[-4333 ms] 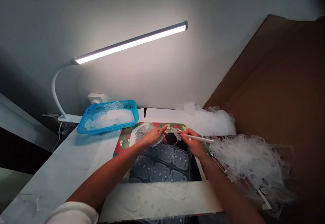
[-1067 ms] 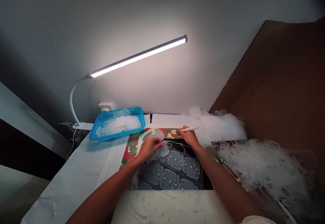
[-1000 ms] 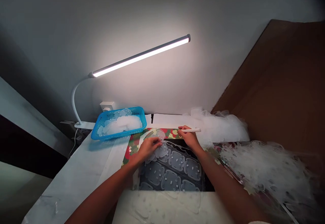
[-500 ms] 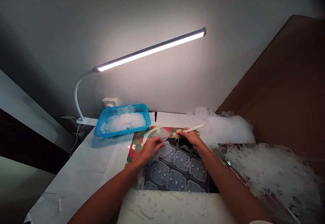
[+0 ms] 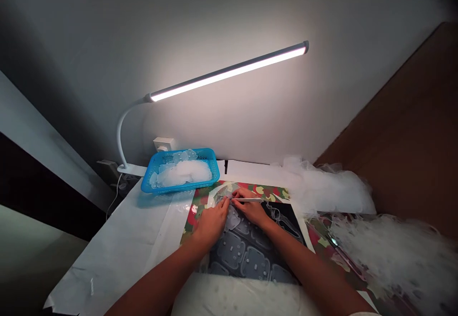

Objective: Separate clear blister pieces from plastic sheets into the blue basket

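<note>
My right hand is closed round a slim white pen-like tool, whose tip points left toward my left fingertips. My left hand is closed with its fingertips pinching a clear, soft-looking moulded piece; the exact grip is partly hidden. The two hands almost touch. Below them lies a translucent sheet with rounded square shapes and small white dots, on a black board. A thin, curly clear offcut rests on the board right of my right hand.
A blue basket holding clear pieces stands at the back left, near a lit lamp. A heap of clear scraps and a pinkish tool lie to the right. A brown panel rises at the right.
My right hand has moved left with the white tool, up against my left hand. The thin offcut now lies on the board to the right. The view has shifted slightly.
</note>
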Demonstrator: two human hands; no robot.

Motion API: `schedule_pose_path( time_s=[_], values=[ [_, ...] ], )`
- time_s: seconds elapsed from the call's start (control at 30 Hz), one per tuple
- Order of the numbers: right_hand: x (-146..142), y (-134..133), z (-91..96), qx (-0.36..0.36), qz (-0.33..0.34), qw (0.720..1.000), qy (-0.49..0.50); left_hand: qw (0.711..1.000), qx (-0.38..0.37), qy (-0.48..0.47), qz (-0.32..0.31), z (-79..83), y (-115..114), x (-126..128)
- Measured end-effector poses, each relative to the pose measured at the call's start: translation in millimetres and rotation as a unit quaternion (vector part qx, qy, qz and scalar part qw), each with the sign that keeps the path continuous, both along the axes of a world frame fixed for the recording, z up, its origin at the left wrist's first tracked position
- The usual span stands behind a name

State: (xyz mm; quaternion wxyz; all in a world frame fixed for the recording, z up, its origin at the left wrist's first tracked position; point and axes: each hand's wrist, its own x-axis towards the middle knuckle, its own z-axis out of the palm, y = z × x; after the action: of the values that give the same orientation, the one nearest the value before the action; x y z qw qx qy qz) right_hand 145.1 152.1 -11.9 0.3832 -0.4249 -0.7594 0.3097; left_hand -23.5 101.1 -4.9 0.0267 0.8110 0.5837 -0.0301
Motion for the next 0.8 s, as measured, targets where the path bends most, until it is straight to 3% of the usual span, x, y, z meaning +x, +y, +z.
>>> schedule_pose_path(
  time_s=[0.37,0.6,0.8],
  values=[
    [-6,9,-6.8,0.017,-0.005,0.999,-0.040,0.999,-0.026,0.022,-0.028,7.8,1,1],
    [-2,8,-1.6,0.006,0.031,0.997,-0.070,0.999,-0.038,-0.006,-0.022,2.3,4,1],
    [-6,9,-13.5,0.042,0.025,0.995,-0.092,0.998,-0.036,-0.009,-0.049,3.1,3,-3]
  ],
)
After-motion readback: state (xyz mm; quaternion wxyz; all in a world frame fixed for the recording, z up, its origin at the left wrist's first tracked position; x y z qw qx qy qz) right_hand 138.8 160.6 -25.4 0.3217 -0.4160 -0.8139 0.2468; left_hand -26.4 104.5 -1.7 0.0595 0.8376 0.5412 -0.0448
